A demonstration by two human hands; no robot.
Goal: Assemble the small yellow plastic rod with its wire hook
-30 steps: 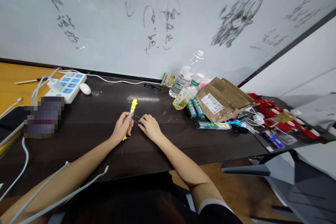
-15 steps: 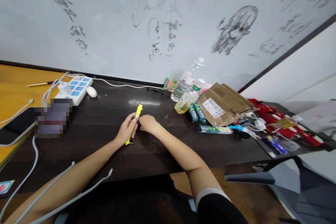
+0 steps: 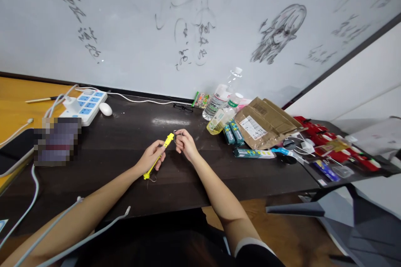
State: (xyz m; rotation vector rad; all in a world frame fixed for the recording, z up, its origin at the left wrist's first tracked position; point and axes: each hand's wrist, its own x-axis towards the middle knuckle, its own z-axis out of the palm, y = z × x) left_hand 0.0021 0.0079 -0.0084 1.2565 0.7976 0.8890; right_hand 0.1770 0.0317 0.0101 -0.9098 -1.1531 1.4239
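Observation:
My left hand (image 3: 152, 158) grips a slim yellow tool (image 3: 157, 157) by its middle, held slanted above the dark table (image 3: 125, 175); a small metal ring hangs from its lower end. My right hand (image 3: 185, 144) pinches a thin bent metal wire (image 3: 177, 133) right at the tool's upper tip. Both hands meet near the middle of the table, lifted a little off its surface.
A white and blue power strip (image 3: 84, 106) and a white mouse (image 3: 105, 109) lie at the back left. Plastic bottles (image 3: 221, 98), green boxes (image 3: 233, 132), a brown parcel (image 3: 266, 122) and red packets (image 3: 332, 144) crowd the right. Glasses (image 3: 182, 108) rest by the whiteboard (image 3: 188, 29).
Both hands have lifted off the table. The yellow tool now slants with its tip to the upper right, and my right hand has moved from the tabletop to the tool's tip with the wire.

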